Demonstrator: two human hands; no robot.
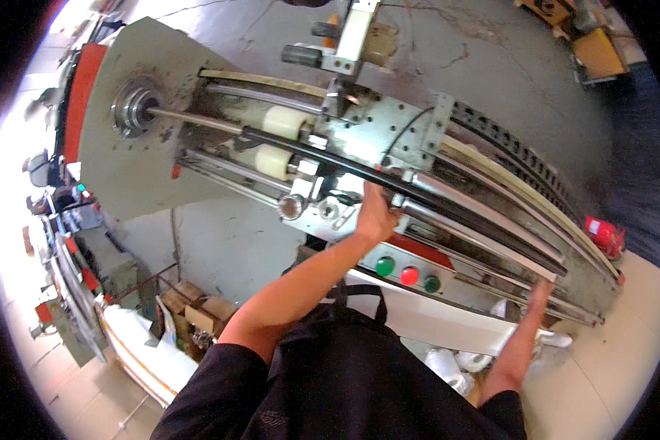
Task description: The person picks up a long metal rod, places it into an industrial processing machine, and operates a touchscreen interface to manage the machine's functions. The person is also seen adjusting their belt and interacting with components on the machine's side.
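A long black bar runs slantwise over a machine bed, from a thin steel shaft at the left chuck to the far right. My left hand is closed at the underside of the black bar, beside the metal carriage; its fingertips are hidden by the bar. Farther right, my right hand closes round the end of a silver steel tube that lies alongside the black bar. Its fingers are partly blurred. Another silver tube lies on the bar's far side.
Two cream rollers sit left of the carriage plate. A button box with green and red buttons is below my left hand. White rolls stand near my right forearm. A red fire extinguisher stands at the right, cardboard boxes lower left.
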